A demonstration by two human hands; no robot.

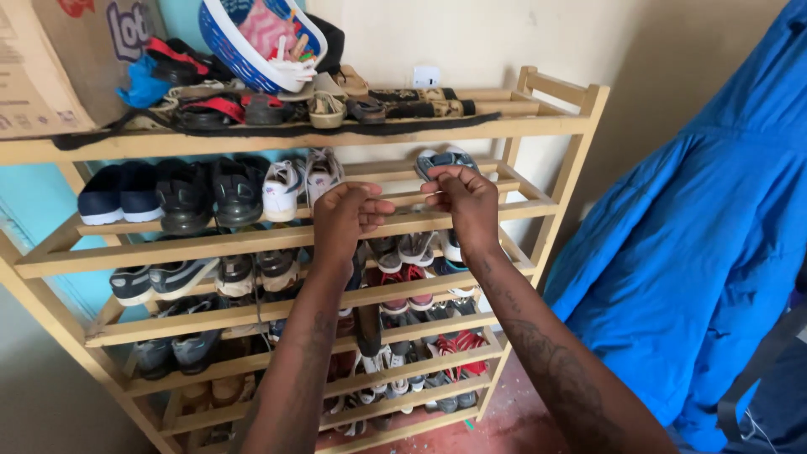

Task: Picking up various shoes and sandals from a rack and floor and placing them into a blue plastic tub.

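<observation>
A wooden shoe rack [538, 202] with several slatted shelves stands against a cream wall. My right hand [464, 202] grips the toe end of a grey and blue sandal [445, 158] on the second shelf from the top. My left hand [346, 215] hovers just left of it over the same shelf's front rail, fingers curled and apart, holding nothing. A pair of white sneakers [294, 182] stands right beside my left hand, and black shoes [210, 192] and navy slip-ons [118, 193] fill the shelf further left.
The top shelf carries a blue and white basket [244, 50], sandals and a cardboard box [50, 67]. Lower shelves hold many sneakers [403, 252]. A blue garment [698, 235] hangs at the right. The red floor [513, 420] shows below.
</observation>
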